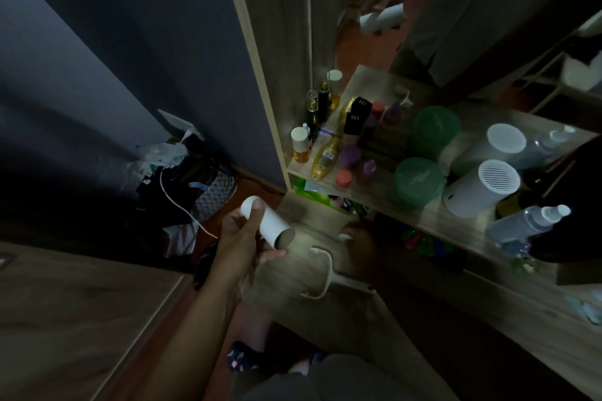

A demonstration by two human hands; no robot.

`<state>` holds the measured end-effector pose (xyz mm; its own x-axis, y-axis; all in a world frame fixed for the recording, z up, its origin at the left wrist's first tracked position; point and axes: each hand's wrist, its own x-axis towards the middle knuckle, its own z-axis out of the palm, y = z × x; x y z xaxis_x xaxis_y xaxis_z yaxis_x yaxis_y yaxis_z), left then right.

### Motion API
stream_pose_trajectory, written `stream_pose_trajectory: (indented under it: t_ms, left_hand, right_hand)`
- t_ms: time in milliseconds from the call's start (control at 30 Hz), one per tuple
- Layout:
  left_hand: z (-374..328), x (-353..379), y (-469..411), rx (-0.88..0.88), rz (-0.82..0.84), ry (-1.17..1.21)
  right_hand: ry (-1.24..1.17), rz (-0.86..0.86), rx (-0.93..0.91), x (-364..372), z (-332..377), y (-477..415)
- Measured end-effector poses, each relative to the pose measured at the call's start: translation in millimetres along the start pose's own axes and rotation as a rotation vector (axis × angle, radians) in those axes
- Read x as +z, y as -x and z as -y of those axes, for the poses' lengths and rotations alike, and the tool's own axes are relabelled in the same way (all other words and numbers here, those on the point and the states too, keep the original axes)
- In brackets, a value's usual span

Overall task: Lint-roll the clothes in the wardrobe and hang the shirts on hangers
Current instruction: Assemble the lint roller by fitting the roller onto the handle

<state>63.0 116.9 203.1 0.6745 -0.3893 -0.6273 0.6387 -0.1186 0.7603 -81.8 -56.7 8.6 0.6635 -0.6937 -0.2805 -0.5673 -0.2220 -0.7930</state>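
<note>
Bare forearm, dark patterned slippers, grey trousers

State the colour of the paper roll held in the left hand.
White, with a brown cardboard core: the lint-roller refill roll, head view.

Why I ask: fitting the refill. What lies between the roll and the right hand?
In the head view, only bare wooden panel separates the roll from the right hand; the white roller frame sits just below.

A dim room in a home, likely a bedroom. A wooden dressing shelf carries perfume bottles, lotions and green tubs, with a mirror behind its far edge. Clothes and bags are heaped against the grey wall.
</note>
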Motion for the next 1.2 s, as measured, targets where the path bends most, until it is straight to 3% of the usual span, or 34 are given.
stream_pose_trajectory:
  t_ms: [100, 267, 367, 600, 767, 1200]
  left_hand:
    - [2, -5, 2, 0.068, -0.059, 0.040]
    - [-8, -15, 12, 0.120, -0.083, 0.069]
    - [-19, -20, 23, 0.122, -0.071, 0.120]
    - [-50, -25, 55, 0.164, -0.043, 0.230]
    - [-55, -31, 67, 0.200, -0.019, 0.259]
    - [-56, -33, 72, 0.241, -0.038, 0.234]
  right_hand:
    - [0.002, -0.096, -0.055, -3, 14, -1]
    - [-0.192, -0.086, -0.103, -19, 97, 20]
    - [-0.453, -0.020, -0.101, -30, 145, 40]
    - [-0.676, 0.176, -0.311, -54, 226, 86]
    - [-0.627, 0.226, -0.407, -59, 252, 96]
    - [-0.474, 0.155, -0.420, -53, 260, 98]
